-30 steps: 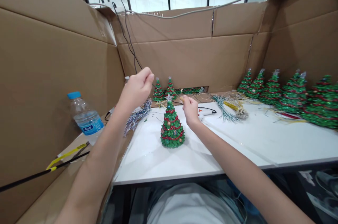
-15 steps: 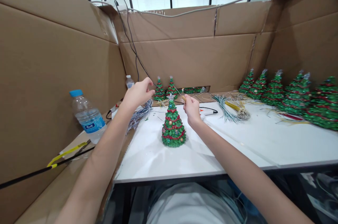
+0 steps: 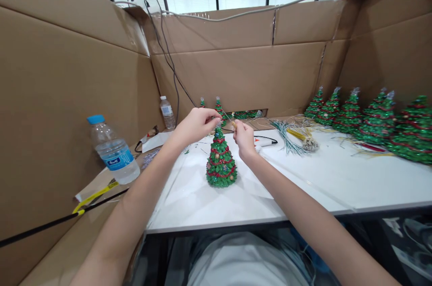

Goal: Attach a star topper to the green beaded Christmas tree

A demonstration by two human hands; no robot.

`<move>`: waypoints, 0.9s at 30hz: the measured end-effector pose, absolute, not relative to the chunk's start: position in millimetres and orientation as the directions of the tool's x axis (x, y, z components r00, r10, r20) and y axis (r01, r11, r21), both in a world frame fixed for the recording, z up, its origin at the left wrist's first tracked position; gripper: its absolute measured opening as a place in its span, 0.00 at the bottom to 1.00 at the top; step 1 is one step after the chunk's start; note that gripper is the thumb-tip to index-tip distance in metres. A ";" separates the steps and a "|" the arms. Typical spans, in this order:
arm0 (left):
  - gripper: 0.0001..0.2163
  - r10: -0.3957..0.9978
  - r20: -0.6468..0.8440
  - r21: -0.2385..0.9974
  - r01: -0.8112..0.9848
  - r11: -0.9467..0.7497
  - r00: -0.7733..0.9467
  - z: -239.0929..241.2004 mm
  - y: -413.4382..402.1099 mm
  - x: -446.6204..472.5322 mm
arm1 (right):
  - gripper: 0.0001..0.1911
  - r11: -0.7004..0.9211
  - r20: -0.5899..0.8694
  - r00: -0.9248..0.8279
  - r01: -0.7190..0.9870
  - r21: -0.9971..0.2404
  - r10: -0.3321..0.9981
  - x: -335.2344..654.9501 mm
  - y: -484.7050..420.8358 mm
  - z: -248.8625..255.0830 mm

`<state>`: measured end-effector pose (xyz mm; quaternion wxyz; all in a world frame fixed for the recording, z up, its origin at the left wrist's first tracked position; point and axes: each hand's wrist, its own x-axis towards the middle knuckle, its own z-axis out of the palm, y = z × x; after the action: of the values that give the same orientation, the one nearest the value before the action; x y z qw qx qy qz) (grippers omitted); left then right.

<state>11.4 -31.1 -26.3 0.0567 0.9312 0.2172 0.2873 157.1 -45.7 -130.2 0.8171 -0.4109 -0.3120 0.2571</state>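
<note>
A small green Christmas tree figurine [image 3: 222,164], with red garlands and gold balls, stands upright on the white table [image 3: 270,207] in front of me. My left hand [image 3: 200,124] reaches over from the left, its thumb and fingers pinched at the clear star [image 3: 219,124] on the treetop and partly covering it. To the right of the top, my right hand [image 3: 245,136] is closed around the tan handle of a thin-shafted tool [image 3: 234,123]. Its slim shaft points up and to the left, behind the treetop; I cannot make out its exact kind.
Several finished-looking trees [image 3: 349,113] line the right side, near bundled wires [image 3: 290,137]. Behind the right hand lies a white glue gun [image 3: 265,141]. Water bottles [image 3: 116,155] and a black-and-yellow strap [image 3: 81,209] are at left. Cardboard walls [image 3: 236,70] surround the table.
My left hand has come right and down from the air at the left to the star on the treetop, its fingers closing there. My right hand and the tool have hardly moved.
</note>
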 end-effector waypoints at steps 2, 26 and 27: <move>0.13 0.432 0.519 0.220 0.373 -0.902 0.737 -25.9 -32.2 12.2 | 0.18 0.527 0.295 0.673 -0.165 -0.834 0.678 157.0 -45.7 -129.8; 0.06 0.520 0.440 0.297 0.428 -0.854 0.732 -15.5 -39.8 2.0 | 0.17 0.520 0.282 0.671 -0.180 -0.835 0.686 162.7 -41.2 -132.7; 0.06 0.510 0.458 0.280 0.426 -0.860 0.728 -15.0 -40.0 1.8 | 0.17 0.519 0.282 0.670 -0.180 -0.836 0.687 162.8 -41.0 -132.9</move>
<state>1.8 -40.0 -15.0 0.0782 0.9263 0.2526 0.2683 162.8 -41.0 -132.9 0.8155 -0.4123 -0.3073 0.2656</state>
